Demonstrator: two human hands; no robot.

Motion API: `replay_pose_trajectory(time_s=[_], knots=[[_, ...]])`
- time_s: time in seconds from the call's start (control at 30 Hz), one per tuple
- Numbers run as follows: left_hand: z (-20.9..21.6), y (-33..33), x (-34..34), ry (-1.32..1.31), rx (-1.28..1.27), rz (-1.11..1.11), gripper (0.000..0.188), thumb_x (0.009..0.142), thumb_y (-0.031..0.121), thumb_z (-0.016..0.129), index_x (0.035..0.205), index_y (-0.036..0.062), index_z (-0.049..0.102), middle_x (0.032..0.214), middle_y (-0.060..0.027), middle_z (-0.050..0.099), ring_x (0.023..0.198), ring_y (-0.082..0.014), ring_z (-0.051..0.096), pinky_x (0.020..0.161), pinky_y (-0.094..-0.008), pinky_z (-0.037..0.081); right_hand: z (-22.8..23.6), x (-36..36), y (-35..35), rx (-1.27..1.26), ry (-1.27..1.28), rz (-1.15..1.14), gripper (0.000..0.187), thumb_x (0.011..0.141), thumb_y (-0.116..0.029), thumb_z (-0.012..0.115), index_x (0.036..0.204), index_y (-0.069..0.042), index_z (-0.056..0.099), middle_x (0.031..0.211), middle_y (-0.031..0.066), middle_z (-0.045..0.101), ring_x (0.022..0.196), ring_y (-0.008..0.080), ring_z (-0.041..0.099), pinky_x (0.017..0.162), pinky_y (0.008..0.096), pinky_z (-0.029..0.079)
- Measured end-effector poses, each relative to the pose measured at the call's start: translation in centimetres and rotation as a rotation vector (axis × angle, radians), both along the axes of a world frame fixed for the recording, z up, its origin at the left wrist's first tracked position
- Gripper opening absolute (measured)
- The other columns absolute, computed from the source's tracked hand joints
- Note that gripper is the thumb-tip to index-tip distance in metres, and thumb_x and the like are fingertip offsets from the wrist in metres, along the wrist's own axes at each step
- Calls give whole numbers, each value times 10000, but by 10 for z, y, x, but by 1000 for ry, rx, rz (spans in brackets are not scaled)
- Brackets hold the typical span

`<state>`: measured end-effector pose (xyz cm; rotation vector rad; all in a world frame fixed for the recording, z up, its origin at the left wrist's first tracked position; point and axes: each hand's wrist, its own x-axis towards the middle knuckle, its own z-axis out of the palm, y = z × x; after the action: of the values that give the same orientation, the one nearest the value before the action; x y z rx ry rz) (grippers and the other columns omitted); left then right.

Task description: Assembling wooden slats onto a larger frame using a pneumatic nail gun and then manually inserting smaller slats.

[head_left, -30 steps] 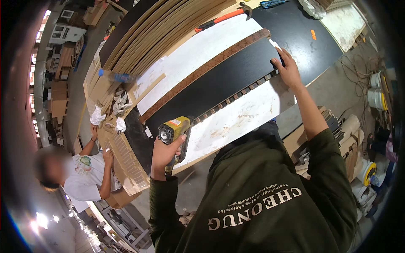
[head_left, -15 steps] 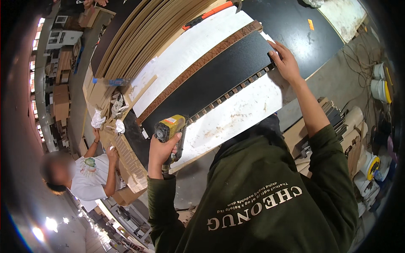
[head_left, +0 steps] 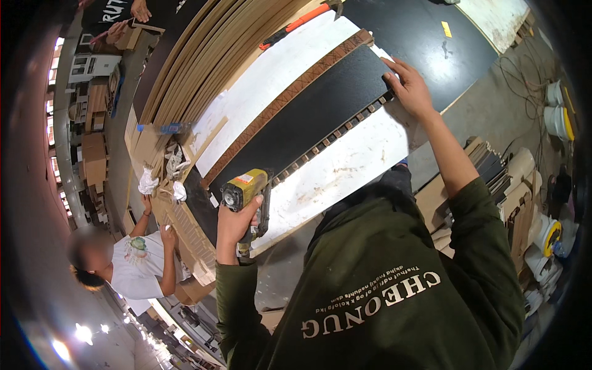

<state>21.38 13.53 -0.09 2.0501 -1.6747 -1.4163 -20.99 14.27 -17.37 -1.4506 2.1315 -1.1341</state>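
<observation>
My left hand is wrapped around the handle of a yellow and black nail gun. The gun's nose rests at or close to the near left end of a long black board; the exact contact is hidden. A brown strip with a crisscross pattern runs along the board's far edge, and a row of small brown blocks lines its near edge. At the board's right end my right hand grips the corner, its thumb on the black face. Underneath lies a white, smudged sheet.
Stacked long brown boards stand at the far left, beside an orange-handled hammer and a plastic bottle. A person in a white shirt works at the left; another person's hand shows at top left. White buckets stand right.
The whole view has shifted slightly. More of the person at the top left shows now. Both my hands keep their places on the nail gun and the board.
</observation>
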Motion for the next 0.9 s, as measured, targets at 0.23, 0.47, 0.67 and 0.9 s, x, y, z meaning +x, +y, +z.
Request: replay_pose_trajectory(time_s=[0.23, 0.47, 0.67, 0.9], knots=[[-1, -7, -17, 11, 13, -51, 331, 797, 232, 744, 960, -36, 636, 666, -27, 589, 514, -80, 539, 468, -249, 468, -2, -1, -1, 12, 34, -4, 388, 927, -395, 529, 1289, -269, 588, 1341, 117, 538, 1152, 339, 530, 999, 405, 416], [-3, -11, -28, -24, -8, -76, 286, 813, 187, 722, 963, -39, 631, 645, -29, 589, 467, -81, 512, 442, -255, 430, -6, -2, -1, -19, 40, -6, 391, 922, -414, 532, 1284, -277, 592, 1333, 116, 545, 1128, 341, 540, 987, 400, 425], [5, -12, -33, -49, 15, -140, 300, 807, 191, 727, 977, -39, 635, 647, -24, 585, 469, -83, 512, 450, -253, 430, -10, -4, -3, -21, 37, 16, 399, 922, -427, 521, 1284, -272, 590, 1333, 111, 545, 1121, 331, 558, 1052, 425, 363], [3, -15, -46, 18, -8, -151, 305, 805, 196, 728, 977, -40, 643, 628, -23, 580, 475, -84, 517, 449, -252, 420, -8, -3, -1, -9, 3, 19, 405, 928, -447, 504, 1285, -273, 587, 1345, 112, 533, 1159, 297, 555, 1115, 470, 278]])
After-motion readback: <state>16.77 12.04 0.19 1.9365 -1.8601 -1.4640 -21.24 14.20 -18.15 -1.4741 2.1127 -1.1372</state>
